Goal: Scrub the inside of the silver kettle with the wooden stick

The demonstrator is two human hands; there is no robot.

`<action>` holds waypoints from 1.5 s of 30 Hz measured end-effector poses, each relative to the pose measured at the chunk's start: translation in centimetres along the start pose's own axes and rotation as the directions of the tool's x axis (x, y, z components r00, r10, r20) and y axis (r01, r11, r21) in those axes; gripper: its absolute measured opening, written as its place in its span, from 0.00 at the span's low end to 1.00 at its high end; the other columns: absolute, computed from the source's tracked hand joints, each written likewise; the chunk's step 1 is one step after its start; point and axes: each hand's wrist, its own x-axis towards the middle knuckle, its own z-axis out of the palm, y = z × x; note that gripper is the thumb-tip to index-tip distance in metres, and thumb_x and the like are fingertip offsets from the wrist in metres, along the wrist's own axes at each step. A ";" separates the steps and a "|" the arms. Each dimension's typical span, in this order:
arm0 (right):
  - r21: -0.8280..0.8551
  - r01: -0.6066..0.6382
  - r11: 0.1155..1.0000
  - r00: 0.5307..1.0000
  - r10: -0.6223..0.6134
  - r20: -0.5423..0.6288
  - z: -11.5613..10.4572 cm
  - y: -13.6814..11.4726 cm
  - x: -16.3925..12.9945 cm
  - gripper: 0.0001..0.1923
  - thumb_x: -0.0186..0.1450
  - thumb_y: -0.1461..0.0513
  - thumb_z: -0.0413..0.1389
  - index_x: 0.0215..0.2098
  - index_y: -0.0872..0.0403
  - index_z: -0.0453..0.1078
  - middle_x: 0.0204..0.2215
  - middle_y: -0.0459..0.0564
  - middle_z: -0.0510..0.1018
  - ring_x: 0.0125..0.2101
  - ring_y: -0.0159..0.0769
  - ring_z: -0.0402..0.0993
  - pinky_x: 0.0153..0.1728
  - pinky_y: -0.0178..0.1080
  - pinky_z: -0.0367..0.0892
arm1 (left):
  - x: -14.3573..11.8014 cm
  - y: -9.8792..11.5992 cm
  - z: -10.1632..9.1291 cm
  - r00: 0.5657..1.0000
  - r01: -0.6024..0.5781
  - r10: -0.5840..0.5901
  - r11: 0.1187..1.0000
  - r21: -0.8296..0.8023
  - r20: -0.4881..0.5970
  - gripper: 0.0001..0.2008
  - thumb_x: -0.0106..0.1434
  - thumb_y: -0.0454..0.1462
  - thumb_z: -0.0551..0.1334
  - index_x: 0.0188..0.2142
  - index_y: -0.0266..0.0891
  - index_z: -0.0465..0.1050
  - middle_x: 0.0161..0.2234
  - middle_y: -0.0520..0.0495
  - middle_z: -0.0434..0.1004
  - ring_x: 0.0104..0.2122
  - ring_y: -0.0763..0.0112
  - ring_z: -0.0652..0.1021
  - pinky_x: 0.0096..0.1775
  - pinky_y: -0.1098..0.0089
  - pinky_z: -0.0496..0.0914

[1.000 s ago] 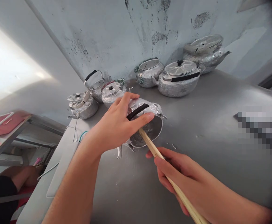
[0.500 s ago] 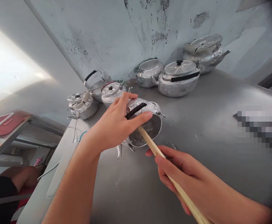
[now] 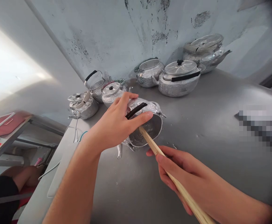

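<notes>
A dented metal kettle (image 3: 153,107) lies tipped on its side, its lidless mouth turned toward me and its spout pointing down to the left. My left hand (image 3: 120,121) is wrapped over its upper side, thumb by the rim, beside the black handle grip (image 3: 136,110). In my right hand (image 3: 180,171) is a long wooden stick (image 3: 152,145), fingers closed around it. The stick's far end reaches into the kettle's mouth, close under my left thumb. What that end touches inside cannot be made out.
Several other metal kettles stand along the wall, among them a lidded kettle (image 3: 179,79) with a black grip and a large kettle (image 3: 206,53) at the back right. A pixelated object (image 3: 264,121) lies at the right. At left are a pink basket (image 3: 10,124) and a seated person's leg (image 3: 24,177).
Almost nothing differs. The view has shifted very slightly, while both hands keep their hold on the kettle and the stick.
</notes>
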 end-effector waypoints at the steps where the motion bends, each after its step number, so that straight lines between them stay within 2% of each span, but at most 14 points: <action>1: -0.003 0.003 1.000 1.000 -0.003 -0.004 0.0 -0.1 0.0 0.19 0.78 0.50 0.45 0.33 0.49 0.65 0.20 0.34 0.61 0.15 0.23 0.53 0.13 0.24 0.63 | 0.0 0.0 0.0 1.000 0.000 0.000 1.000 -0.001 0.001 0.31 0.70 0.61 0.60 0.65 0.52 0.64 0.64 0.42 0.68 0.53 0.50 0.76 0.54 0.50 0.73; 9: -0.018 0.032 0.999 0.999 -0.032 0.005 -0.1 0.3 0.1 0.19 0.78 0.50 0.46 0.33 0.49 0.65 0.21 0.35 0.62 0.16 0.24 0.54 0.13 0.23 0.63 | -0.1 -0.1 0.0 1.000 0.006 -0.006 1.000 -0.009 0.002 0.31 0.70 0.61 0.60 0.65 0.53 0.63 0.63 0.42 0.68 0.54 0.50 0.75 0.56 0.48 0.71; 18: -0.016 -0.034 0.999 0.999 0.034 -0.003 0.0 -0.3 -0.1 0.19 0.78 0.50 0.45 0.34 0.49 0.65 0.21 0.35 0.62 0.15 0.23 0.54 0.13 0.24 0.62 | 0.0 -0.2 0.0 1.000 -0.010 0.010 1.000 -0.023 0.004 0.31 0.69 0.61 0.61 0.65 0.53 0.64 0.64 0.43 0.68 0.57 0.50 0.73 0.58 0.49 0.71; 26: 0.007 -0.091 0.996 0.996 0.091 -0.018 -0.1 -0.3 0.1 0.21 0.79 0.50 0.44 0.31 0.49 0.62 0.20 0.35 0.62 0.14 0.23 0.56 0.12 0.24 0.63 | 0.1 -0.3 0.0 1.000 -0.019 0.019 1.000 -0.024 -0.001 0.32 0.68 0.62 0.61 0.65 0.52 0.64 0.63 0.42 0.69 0.55 0.50 0.75 0.56 0.49 0.72; 31: 0.049 -0.084 0.995 0.996 0.085 -0.019 -0.2 -0.2 0.1 0.21 0.78 0.48 0.46 0.31 0.49 0.63 0.21 0.35 0.62 0.15 0.24 0.55 0.12 0.25 0.64 | 0.1 -0.4 0.0 1.000 -0.025 0.025 0.999 -0.024 0.000 0.32 0.69 0.62 0.61 0.65 0.53 0.64 0.64 0.42 0.68 0.57 0.50 0.74 0.59 0.48 0.71; 36: -0.005 -0.069 0.998 0.998 0.069 0.000 0.0 0.0 0.0 0.20 0.78 0.49 0.44 0.34 0.49 0.65 0.20 0.35 0.62 0.13 0.23 0.55 0.12 0.25 0.62 | 0.1 -0.4 0.0 0.999 -0.049 0.049 0.998 -0.029 0.015 0.33 0.68 0.62 0.61 0.65 0.52 0.64 0.65 0.42 0.69 0.58 0.50 0.74 0.59 0.49 0.71; 43: -0.019 0.000 1.000 1.000 0.000 0.020 0.0 0.6 0.1 0.20 0.77 0.48 0.46 0.33 0.49 0.63 0.22 0.36 0.62 0.17 0.24 0.55 0.14 0.24 0.62 | 0.1 -0.4 -0.1 0.997 -0.069 0.070 0.997 -0.030 0.022 0.32 0.68 0.61 0.63 0.64 0.52 0.64 0.63 0.43 0.70 0.55 0.51 0.75 0.56 0.52 0.73; 45: -0.023 0.052 0.998 0.998 -0.052 0.018 0.1 0.8 0.1 0.19 0.77 0.48 0.47 0.33 0.49 0.64 0.23 0.36 0.62 0.17 0.24 0.55 0.14 0.24 0.62 | 0.1 -0.4 -0.1 0.997 -0.074 0.075 0.997 -0.030 0.017 0.31 0.68 0.60 0.63 0.64 0.52 0.65 0.62 0.44 0.71 0.55 0.52 0.75 0.56 0.52 0.73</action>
